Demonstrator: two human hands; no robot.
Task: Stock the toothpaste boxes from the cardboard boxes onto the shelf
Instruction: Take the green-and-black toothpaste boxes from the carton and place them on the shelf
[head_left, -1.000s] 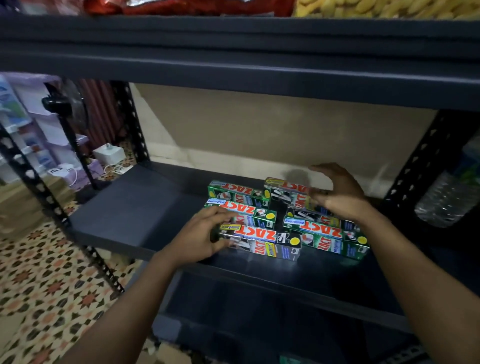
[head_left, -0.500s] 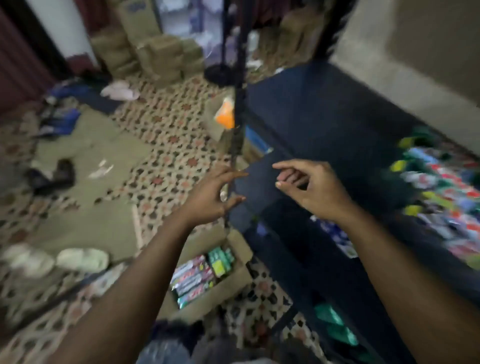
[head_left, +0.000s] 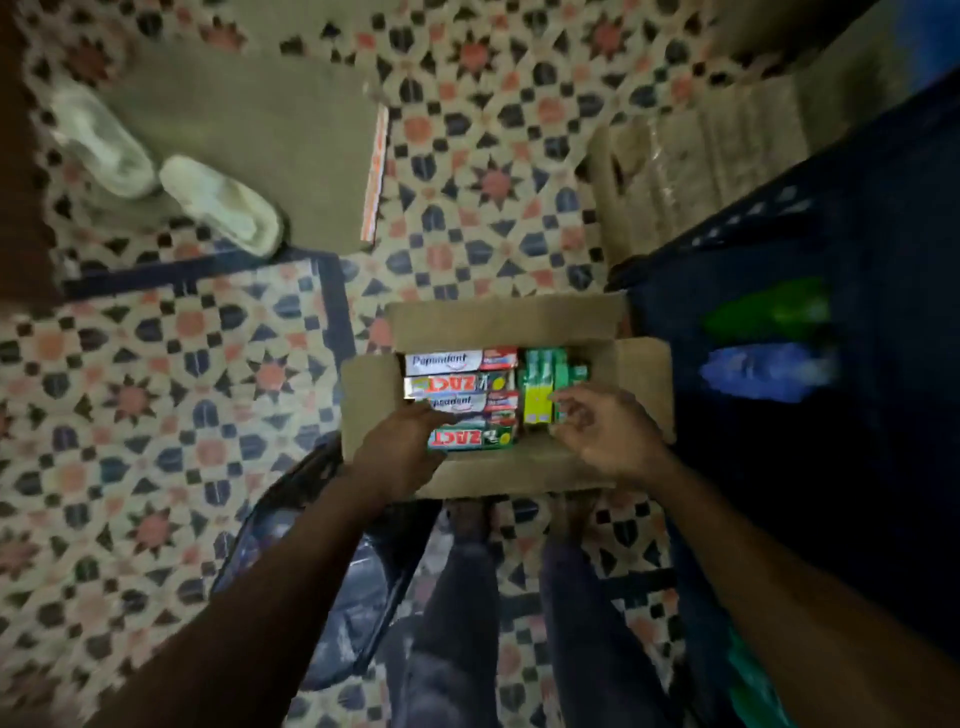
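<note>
An open cardboard box (head_left: 639, 384) stands on the patterned floor in front of my feet. It holds several toothpaste boxes: white Pepsodent ones (head_left: 447, 362), red-and-green ZACT ones (head_left: 470, 437) lying flat, and green ones (head_left: 540, 387) on end at its right. My left hand (head_left: 400, 449) reaches over the box's near left edge, fingertips at the ZACT box closest to me. My right hand (head_left: 605, 434) hovers over the right side, fingers spread near the green boxes. Neither hand holds anything. The dark shelf (head_left: 852, 249) rises on the right.
A flattened cardboard sheet (head_left: 249, 135) and a pair of pale sandals (head_left: 171, 171) lie on the floor at upper left. More cardboard (head_left: 691, 171) leans by the shelf. Green and blue bottles (head_left: 769, 338) sit on a lower shelf. A dark plastic bag (head_left: 332, 597) lies beside my legs.
My view has swung down from the shelf stack to the floor. Both hands left the stacked toothpaste boxes and dropped to the open cardboard box.
</note>
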